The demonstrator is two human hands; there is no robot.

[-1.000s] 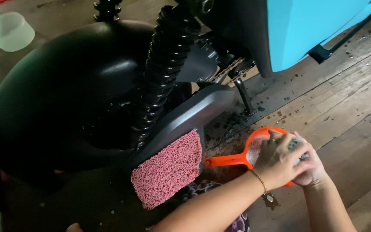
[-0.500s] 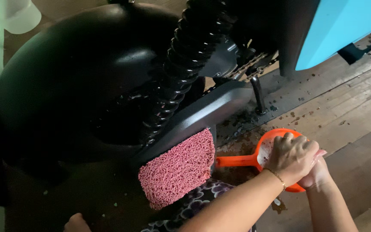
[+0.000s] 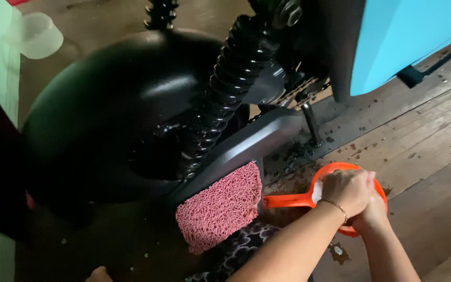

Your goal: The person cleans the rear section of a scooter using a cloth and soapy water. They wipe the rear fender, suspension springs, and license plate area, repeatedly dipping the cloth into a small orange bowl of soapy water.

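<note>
Both hands are working inside an orange plastic dipper (image 3: 340,169) that is sitting on the wet plank floor (image 3: 424,141), just beside the kickstand (image 3: 311,124) of a scooter. The left hand (image 3: 346,190) is lying over the right hand (image 3: 370,213), the two pressing together over the bowl; whatever they are squeezing is hidden under the fingers, so I cannot tell what it is. Pale suds are showing at the bowl's near rim. A thin bracelet (image 3: 335,206) is hanging on the left wrist.

The dipper is looking light, stiff and thin-walled, likely slippery with soapy water; its straight handle (image 3: 285,200), pointing toward a pink looped mat (image 3: 220,206), is judged the safest place to grip.

The mat is lying against the grey swingarm cover (image 3: 246,143). Above it are standing the black coil shock absorber (image 3: 225,94), black rear mudguard (image 3: 116,104) and light-blue body panel (image 3: 408,36). A translucent cup (image 3: 37,34) is sitting well apart, upper left
</note>
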